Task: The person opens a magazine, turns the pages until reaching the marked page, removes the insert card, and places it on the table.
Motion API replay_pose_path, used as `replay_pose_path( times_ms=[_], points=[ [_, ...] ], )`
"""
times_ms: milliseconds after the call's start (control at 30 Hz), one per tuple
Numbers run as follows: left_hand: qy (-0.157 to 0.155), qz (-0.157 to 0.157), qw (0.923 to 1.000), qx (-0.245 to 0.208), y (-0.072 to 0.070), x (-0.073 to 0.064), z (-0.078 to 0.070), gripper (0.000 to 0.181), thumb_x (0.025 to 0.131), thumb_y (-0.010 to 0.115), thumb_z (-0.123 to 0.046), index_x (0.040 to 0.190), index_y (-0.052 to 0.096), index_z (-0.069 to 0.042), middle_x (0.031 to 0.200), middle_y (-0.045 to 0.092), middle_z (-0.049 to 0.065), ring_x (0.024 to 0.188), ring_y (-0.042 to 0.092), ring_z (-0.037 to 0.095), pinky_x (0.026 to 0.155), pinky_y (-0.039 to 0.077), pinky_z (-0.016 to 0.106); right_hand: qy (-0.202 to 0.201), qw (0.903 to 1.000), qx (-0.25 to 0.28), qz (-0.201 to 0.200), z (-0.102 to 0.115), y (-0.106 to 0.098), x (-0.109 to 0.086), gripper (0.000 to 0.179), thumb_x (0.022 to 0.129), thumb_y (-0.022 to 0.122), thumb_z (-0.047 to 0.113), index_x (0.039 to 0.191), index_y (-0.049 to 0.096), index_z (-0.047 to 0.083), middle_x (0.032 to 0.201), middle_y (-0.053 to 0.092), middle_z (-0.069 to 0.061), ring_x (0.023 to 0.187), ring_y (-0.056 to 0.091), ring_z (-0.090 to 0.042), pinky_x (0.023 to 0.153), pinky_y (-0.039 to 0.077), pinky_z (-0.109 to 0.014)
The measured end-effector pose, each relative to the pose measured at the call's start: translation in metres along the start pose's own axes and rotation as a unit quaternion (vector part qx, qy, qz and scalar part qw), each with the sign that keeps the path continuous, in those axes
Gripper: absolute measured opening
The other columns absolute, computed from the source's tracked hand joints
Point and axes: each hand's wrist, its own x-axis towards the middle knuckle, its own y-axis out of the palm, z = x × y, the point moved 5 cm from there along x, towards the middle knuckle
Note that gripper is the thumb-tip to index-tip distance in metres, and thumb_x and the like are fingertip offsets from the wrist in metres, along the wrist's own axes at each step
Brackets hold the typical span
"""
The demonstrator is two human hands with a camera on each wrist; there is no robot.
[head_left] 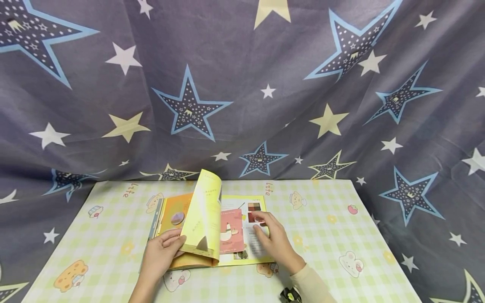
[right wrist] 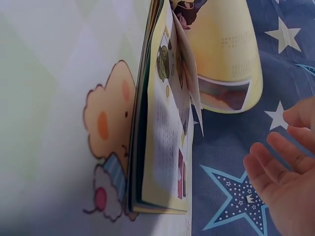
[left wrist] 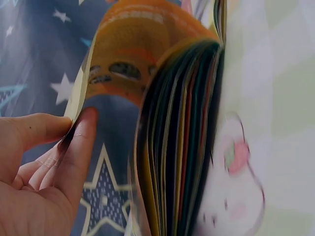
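Note:
An open picture book (head_left: 254,248) lies on the table, with a thick stack of pages (left wrist: 182,132) showing edge-on in the left wrist view. My left hand (head_left: 161,252) pinches the outer edge of one yellow page (head_left: 207,202) between thumb and fingers, and that page stands up, curved, near the middle of the book. On the right-hand page, a pink card-like piece (head_left: 235,237) with a white drawing sits partly behind the raised page. Over that page's right side hovers my right hand (head_left: 278,242), its fingers loosely bent and holding nothing; the right wrist view shows the hand (right wrist: 288,179) apart from the paper.
A green-and-white checked tablecloth (head_left: 333,227) with cartoon prints covers the table. Behind and beside it hangs a dark curtain (head_left: 235,109) patterned with stars. A small black object (head_left: 291,294) is at the front edge, beside the right sleeve (head_left: 312,284).

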Motion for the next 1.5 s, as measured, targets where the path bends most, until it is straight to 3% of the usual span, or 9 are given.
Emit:
replay_pose_path(
  times_ms=[300, 533, 800, 867, 1000, 1133, 1233, 1367, 1500],
  points=[
    [-0.038, -0.04, 0.9976, 0.042, -0.038, -0.002, 0.019, 0.042, 0.096, 0.071, -0.021, 0.13, 0.063, 0.002, 0.109, 0.073, 0.012, 0.079, 0.072, 0.011, 0.072, 0.062, 0.026, 0.017, 0.9999, 0.003, 0.001, -0.005, -0.001, -0.004, 0.038, 0.097, 0.065, 0.002, 0.134, 0.057, 0.004, 0.125, 0.063, -0.009, 0.104, 0.063, -0.031, 0.083, 0.059, -0.045],
    [-0.053, -0.061, 0.9925, 0.093, -0.055, -0.005, 0.027, 0.046, 0.096, 0.071, -0.028, 0.131, 0.063, 0.0, 0.107, 0.074, 0.011, 0.081, 0.07, 0.011, 0.069, 0.062, 0.025, 0.032, 0.9994, 0.012, 0.003, -0.006, -0.004, -0.005, 0.038, 0.097, 0.064, 0.001, 0.134, 0.056, 0.006, 0.124, 0.063, -0.012, 0.104, 0.063, -0.035, 0.083, 0.059, -0.046],
    [-0.048, -0.068, 0.9854, 0.149, -0.062, -0.006, 0.031, 0.056, 0.095, 0.069, -0.043, 0.135, 0.061, -0.003, 0.112, 0.073, 0.012, 0.11, 0.066, 0.035, 0.099, 0.046, 0.061, 0.031, 0.9995, 0.002, 0.002, -0.006, -0.006, -0.005, 0.039, 0.097, 0.065, 0.001, 0.134, 0.056, 0.01, 0.12, 0.064, -0.014, 0.101, 0.064, -0.031, 0.081, 0.059, -0.045],
    [-0.041, -0.075, 0.9849, 0.15, -0.062, -0.006, 0.03, 0.056, 0.096, 0.068, -0.041, 0.135, 0.06, -0.002, 0.115, 0.071, 0.014, 0.109, 0.067, 0.034, 0.1, 0.048, 0.056, 0.032, 0.9995, 0.002, 0.002, -0.006, -0.006, -0.006, 0.04, 0.097, 0.065, 0.001, 0.134, 0.056, 0.012, 0.119, 0.064, -0.014, 0.101, 0.064, -0.031, 0.081, 0.059, -0.045],
    [-0.029, -0.086, 0.9822, 0.165, -0.061, -0.005, 0.028, 0.053, 0.096, 0.068, -0.038, 0.134, 0.061, -0.001, 0.124, 0.067, 0.018, 0.107, 0.068, 0.03, 0.084, 0.057, 0.023, 0.034, 0.9994, 0.003, 0.004, -0.006, -0.006, -0.006, 0.04, 0.097, 0.065, 0.001, 0.134, 0.056, 0.013, 0.119, 0.064, -0.009, 0.101, 0.064, -0.03, 0.081, 0.06, -0.044],
    [-0.02, -0.08, 0.9803, 0.179, -0.059, -0.005, 0.028, 0.051, 0.097, 0.068, -0.033, 0.135, 0.059, -0.001, 0.127, 0.065, 0.02, 0.109, 0.067, 0.029, 0.072, 0.052, 0.007, 0.037, 0.9993, 0.004, 0.003, -0.006, -0.006, -0.005, 0.039, 0.097, 0.065, 0.001, 0.133, 0.057, 0.013, 0.119, 0.063, -0.002, 0.1, 0.064, -0.03, 0.08, 0.06, -0.042],
    [-0.004, -0.08, 0.9783, 0.191, -0.056, -0.006, 0.025, 0.046, 0.098, 0.067, -0.025, 0.136, 0.058, -0.001, 0.125, 0.066, 0.019, 0.108, 0.068, 0.029, 0.075, 0.055, 0.012, 0.041, 0.9991, 0.004, 0.004, -0.007, -0.006, -0.005, 0.037, 0.097, 0.065, 0.002, 0.132, 0.057, 0.013, 0.118, 0.064, -0.003, 0.1, 0.064, -0.03, 0.081, 0.06, -0.042],
    [0.033, -0.078, 0.9722, 0.218, -0.049, -0.007, 0.02, 0.046, 0.098, 0.066, -0.022, 0.136, 0.057, 0.002, 0.124, 0.064, 0.026, 0.109, 0.066, 0.037, 0.086, 0.06, 0.031, 0.044, 0.999, 0.005, 0.007, -0.008, -0.004, -0.006, 0.036, 0.098, 0.064, 0.003, 0.132, 0.058, 0.011, 0.119, 0.064, -0.01, 0.101, 0.064, -0.031, 0.082, 0.059, -0.044],
    [0.071, -0.069, 0.9584, 0.268, -0.039, -0.008, 0.015, 0.047, 0.097, 0.068, -0.021, 0.137, 0.056, 0.001, 0.134, 0.055, 0.032, 0.123, 0.053, 0.048, 0.102, 0.047, 0.058, 0.038, 0.9992, 0.007, 0.008, -0.008, -0.002, -0.006, 0.036, 0.098, 0.064, 0.003, 0.133, 0.058, 0.009, 0.122, 0.064, -0.014, 0.103, 0.064, -0.031, 0.083, 0.059, -0.045]
  ],
)
